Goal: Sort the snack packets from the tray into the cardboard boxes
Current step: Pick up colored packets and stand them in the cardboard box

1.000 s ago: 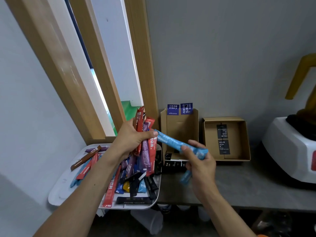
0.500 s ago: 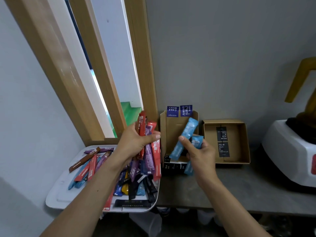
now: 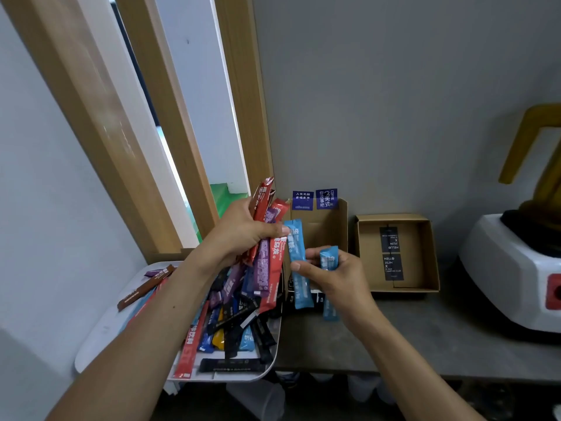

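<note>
My left hand (image 3: 243,230) grips a bunch of red and purple stick packets (image 3: 268,253) above the white tray (image 3: 100,338). Its thumb also touches the top of a light blue packet (image 3: 299,262). My right hand (image 3: 337,276) pinches that light blue packet between thumb and fingers and holds a second light blue packet (image 3: 329,259) in its palm. Both hands hover in front of the tall open cardboard box (image 3: 328,226). A flat cardboard box (image 3: 397,253) with black cards lies to the right. Many more packets are piled in the tray.
The tray overhangs the left end of the grey counter (image 3: 425,335). A white appliance (image 3: 513,275) stands at the right. A wooden window frame (image 3: 243,101) and a grey wall rise close behind the boxes.
The long blue packet swung from slanting across toward the tall box to nearly upright at the left hand's thumb. My right hand stayed in front of the box, both blue packets still in it.
</note>
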